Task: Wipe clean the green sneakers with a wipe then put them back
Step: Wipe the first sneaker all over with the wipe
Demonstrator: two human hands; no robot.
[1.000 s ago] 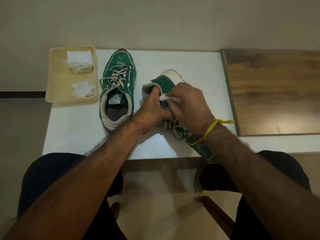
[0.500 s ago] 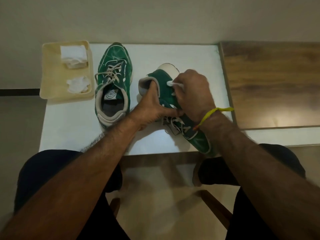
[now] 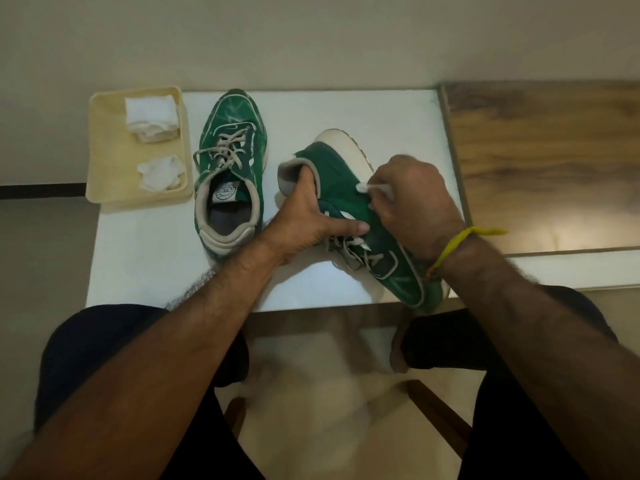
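Sneaker work on a white table [image 3: 145,271]: the left hand [image 3: 301,220] grips the tilted green sneaker [image 3: 346,188], fingers tucked inside its collar and thumb stretched across the side near the laces. The right hand [image 3: 412,206], fingers curled, pinches a white wipe [image 3: 375,188] against the sneaker's upper, just below the pale sole. This shoe lies on its side, toe pointing toward the near right edge. The second green sneaker [image 3: 230,168] stands upright just to its left, untouched. Farther left, a cream tray [image 3: 107,147] holds folded wipes [image 3: 152,117] at its far end and a crumpled wipe [image 3: 161,173] nearer.
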